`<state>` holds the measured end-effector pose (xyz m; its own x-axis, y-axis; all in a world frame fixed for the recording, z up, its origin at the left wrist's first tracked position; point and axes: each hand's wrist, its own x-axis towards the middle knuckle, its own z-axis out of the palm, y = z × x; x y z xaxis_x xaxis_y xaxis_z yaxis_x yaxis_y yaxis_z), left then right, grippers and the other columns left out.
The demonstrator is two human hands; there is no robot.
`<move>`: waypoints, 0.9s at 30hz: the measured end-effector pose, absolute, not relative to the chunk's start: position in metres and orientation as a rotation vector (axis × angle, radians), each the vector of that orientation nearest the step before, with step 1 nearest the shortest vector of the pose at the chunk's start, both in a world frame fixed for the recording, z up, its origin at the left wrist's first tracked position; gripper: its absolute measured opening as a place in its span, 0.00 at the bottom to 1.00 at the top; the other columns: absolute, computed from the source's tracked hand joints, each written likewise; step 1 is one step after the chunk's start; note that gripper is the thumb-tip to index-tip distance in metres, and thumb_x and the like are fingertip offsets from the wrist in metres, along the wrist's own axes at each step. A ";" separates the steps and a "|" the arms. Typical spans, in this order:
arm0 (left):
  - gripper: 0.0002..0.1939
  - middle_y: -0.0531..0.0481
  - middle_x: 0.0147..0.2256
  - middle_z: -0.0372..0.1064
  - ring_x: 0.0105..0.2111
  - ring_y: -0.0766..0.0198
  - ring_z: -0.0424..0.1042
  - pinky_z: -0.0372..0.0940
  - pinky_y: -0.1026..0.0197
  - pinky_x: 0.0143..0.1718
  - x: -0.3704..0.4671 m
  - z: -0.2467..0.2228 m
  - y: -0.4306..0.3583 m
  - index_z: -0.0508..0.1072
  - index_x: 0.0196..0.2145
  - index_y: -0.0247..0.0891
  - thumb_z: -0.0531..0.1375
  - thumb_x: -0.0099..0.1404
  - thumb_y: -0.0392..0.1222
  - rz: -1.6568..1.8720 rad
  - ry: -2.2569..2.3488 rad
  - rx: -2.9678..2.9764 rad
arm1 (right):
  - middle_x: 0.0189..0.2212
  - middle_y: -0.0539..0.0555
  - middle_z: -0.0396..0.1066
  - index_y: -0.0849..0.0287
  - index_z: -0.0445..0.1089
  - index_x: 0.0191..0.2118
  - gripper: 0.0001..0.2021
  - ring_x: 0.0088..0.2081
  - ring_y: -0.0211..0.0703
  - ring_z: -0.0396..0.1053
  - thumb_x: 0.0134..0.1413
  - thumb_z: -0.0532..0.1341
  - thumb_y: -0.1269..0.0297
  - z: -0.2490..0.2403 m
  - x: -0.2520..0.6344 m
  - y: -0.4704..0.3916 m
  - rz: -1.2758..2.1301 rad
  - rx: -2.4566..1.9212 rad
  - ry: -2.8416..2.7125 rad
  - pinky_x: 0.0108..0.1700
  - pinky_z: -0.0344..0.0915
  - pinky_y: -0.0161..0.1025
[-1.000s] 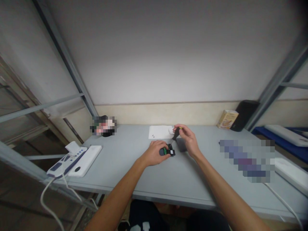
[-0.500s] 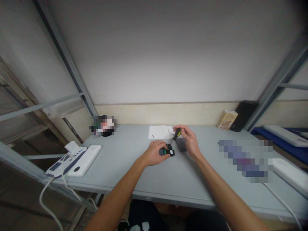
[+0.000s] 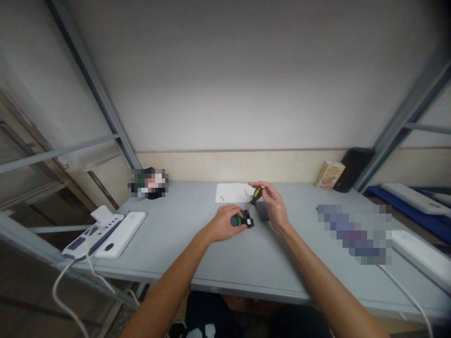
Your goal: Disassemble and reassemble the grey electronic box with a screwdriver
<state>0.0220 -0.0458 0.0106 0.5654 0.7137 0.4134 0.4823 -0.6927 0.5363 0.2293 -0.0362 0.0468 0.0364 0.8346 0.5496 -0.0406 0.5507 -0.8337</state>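
Observation:
My left hand is closed around a small black device with a green circuit board, pressing it down on the grey table. A screwdriver with a black and yellow handle slants down to the left, its tip at the device. My right hand grips that handle between thumb and fingers. Behind the hands lies a sheet of white paper with several tiny dark pieces, possibly screws. A dark flat object sits beside my right hand, which partly hides it.
White power strips and a white slab lie at the table's left. A yellow box and a black case stand at the back right. A blurred-out item and a white strip with a cable lie to the right.
The whole view has shifted slightly. My right hand's fingers have changed position a little on the screwdriver handle. My left hand keeps its hold on the device.

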 end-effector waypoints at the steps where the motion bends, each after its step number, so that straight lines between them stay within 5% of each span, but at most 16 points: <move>1: 0.11 0.50 0.46 0.74 0.49 0.55 0.71 0.58 0.52 0.56 0.022 0.011 -0.046 0.72 0.38 0.42 0.68 0.61 0.45 0.883 0.971 2.438 | 0.51 0.55 0.72 0.52 0.74 0.45 0.11 0.56 0.51 0.66 0.65 0.58 0.55 0.046 0.229 -0.036 0.747 -0.763 -1.373 0.57 0.61 0.47; 7: 0.18 0.49 0.45 0.74 0.48 0.54 0.72 0.60 0.52 0.55 0.021 0.009 -0.045 0.71 0.45 0.43 0.69 0.59 0.46 0.894 1.023 2.401 | 0.41 0.53 0.73 0.52 0.75 0.44 0.11 0.44 0.47 0.70 0.59 0.64 0.55 0.046 0.232 -0.035 0.767 -0.829 -1.365 0.48 0.65 0.43; 12: 0.22 0.48 0.48 0.74 0.51 0.53 0.70 0.58 0.50 0.57 0.021 0.008 -0.045 0.70 0.50 0.43 0.68 0.60 0.47 0.892 1.016 2.409 | 0.45 0.54 0.74 0.52 0.74 0.46 0.11 0.50 0.48 0.69 0.65 0.58 0.56 0.046 0.230 -0.034 0.807 -0.752 -1.352 0.54 0.63 0.44; 18: 0.26 0.48 0.52 0.73 0.54 0.52 0.69 0.57 0.49 0.59 0.020 0.007 -0.045 0.69 0.55 0.46 0.68 0.60 0.48 0.860 0.984 2.447 | 0.39 0.53 0.72 0.53 0.75 0.39 0.09 0.42 0.47 0.69 0.58 0.65 0.54 0.047 0.234 -0.035 0.706 -0.844 -1.370 0.45 0.66 0.42; 23: 0.26 0.49 0.52 0.73 0.54 0.51 0.69 0.57 0.49 0.59 0.020 0.006 -0.044 0.71 0.54 0.46 0.69 0.59 0.48 0.854 1.001 2.428 | 0.44 0.54 0.75 0.51 0.76 0.42 0.12 0.48 0.50 0.70 0.64 0.57 0.54 0.051 0.233 -0.039 0.747 -0.814 -1.415 0.53 0.63 0.47; 27: 0.25 0.49 0.51 0.73 0.54 0.51 0.69 0.57 0.49 0.59 0.020 0.006 -0.045 0.71 0.53 0.46 0.69 0.59 0.48 0.856 1.005 2.405 | 0.48 0.56 0.73 0.52 0.75 0.40 0.10 0.51 0.51 0.69 0.59 0.64 0.54 0.051 0.226 -0.039 0.683 -0.760 -1.437 0.50 0.66 0.45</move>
